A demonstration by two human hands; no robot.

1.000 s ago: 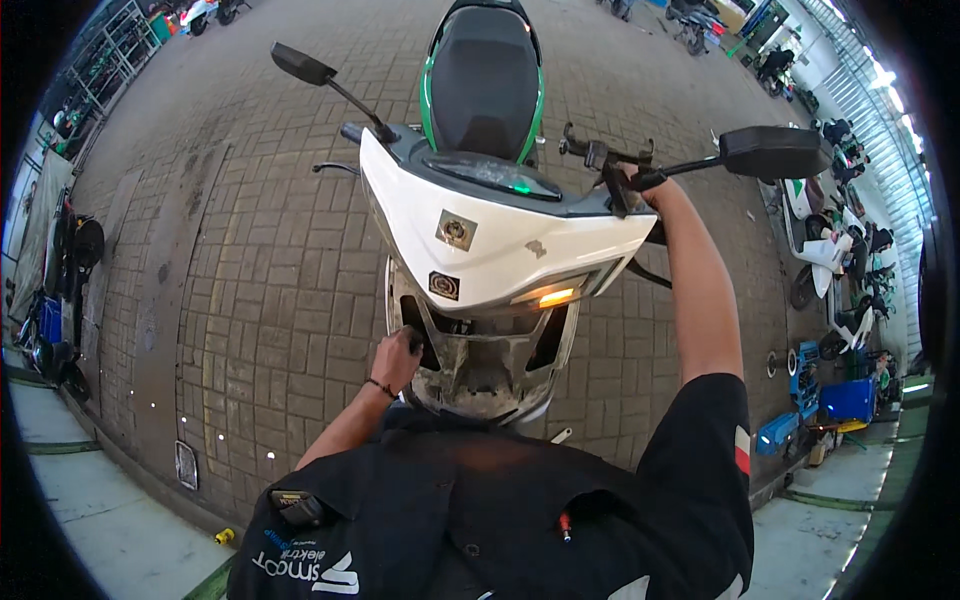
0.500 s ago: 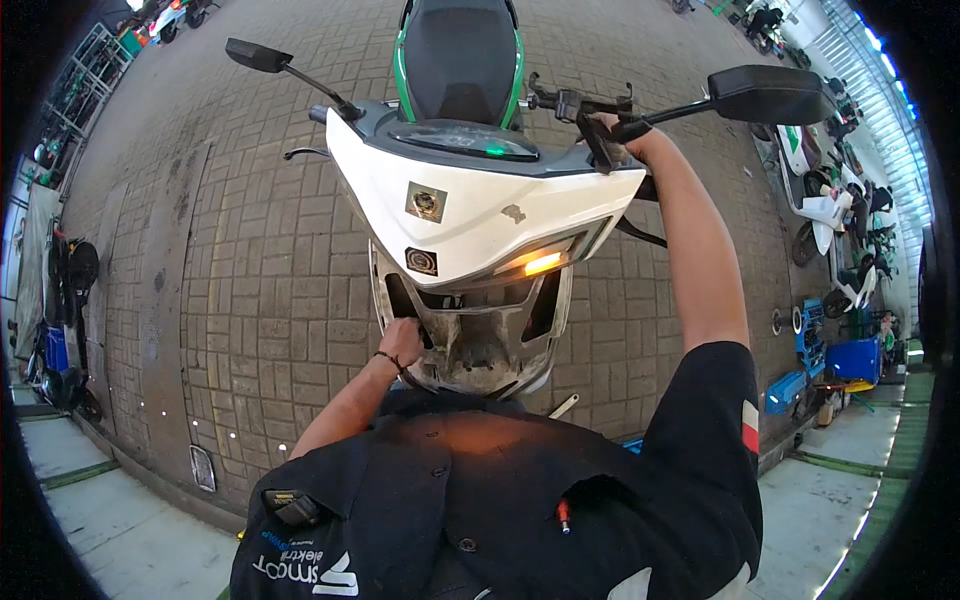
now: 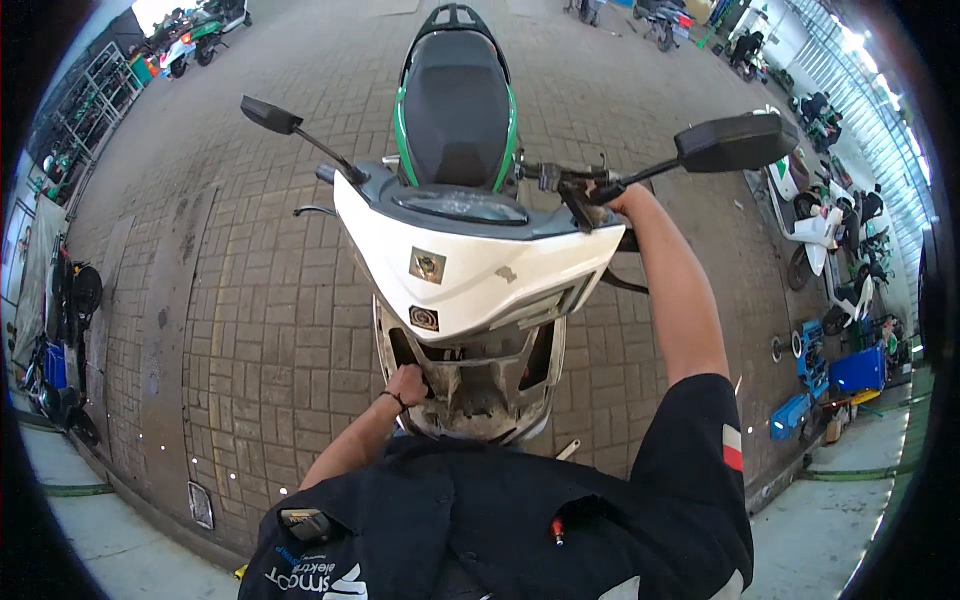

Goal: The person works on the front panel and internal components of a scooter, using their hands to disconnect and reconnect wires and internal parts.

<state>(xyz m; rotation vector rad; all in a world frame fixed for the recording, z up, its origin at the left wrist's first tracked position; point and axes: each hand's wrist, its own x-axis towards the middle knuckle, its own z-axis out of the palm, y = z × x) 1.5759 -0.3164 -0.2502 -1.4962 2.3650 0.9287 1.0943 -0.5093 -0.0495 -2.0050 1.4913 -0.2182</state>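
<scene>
A white scooter (image 3: 460,270) with a black and green seat (image 3: 455,110) stands with its front toward me. My right hand (image 3: 617,198) is closed round the handlebar at the right, by the base of the black mirror (image 3: 735,145); the mirror stem and controls hide part of its fingers. Lower down, my left hand (image 3: 406,384) is curled against the left opening of the scooter's dirty inner front panel (image 3: 480,395). Its fingertips are hidden in there, so what they grip does not show. The turn signal (image 3: 545,303) and the dash display (image 3: 460,206) are unlit.
More scooters (image 3: 815,215) line the right wall beside a blue crate (image 3: 857,370). Black parts and a dark wheel (image 3: 85,290) stand along the left side. A metal floor strip (image 3: 165,330) crosses the brick paving (image 3: 270,300). A small framed plate (image 3: 201,504) lies near the kerb.
The orange turn signal and the green dash light have gone out. The view has tilted up, showing more of the seat and yard. Both hands keep their places on the scooter.
</scene>
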